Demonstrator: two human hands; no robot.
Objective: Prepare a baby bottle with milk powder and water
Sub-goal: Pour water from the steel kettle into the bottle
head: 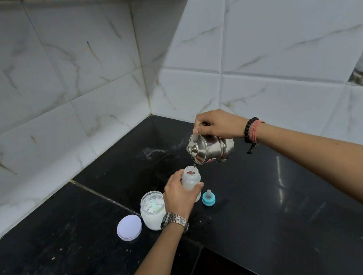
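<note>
The clear bottle point(191, 180), cloudy white inside and open-topped, stands gripped in the left hand point(180, 196); the right hand point(218, 124) clasps a tilted steel kettle point(210, 148) over it.

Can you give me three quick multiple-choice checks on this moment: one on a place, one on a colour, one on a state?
1. Where is the teat cap?
A. On the bottle
B. On the counter, right of the bottle
C. Inside the jar

2. What colour is the jar lid?
A. Pale lilac
B. Red
C. Black

3. What state is the steel kettle in?
A. Standing upright on the counter
B. Tilted, spout at the bottle's mouth
C. Lying on its side

Answers: 1 B, the blue teat cap sits on the black counter beside the baby bottle held by the left hand. 2 A, the lid by the powder jar is pale lilac. 3 B, the right hand tips the kettle over the open bottle.
</note>
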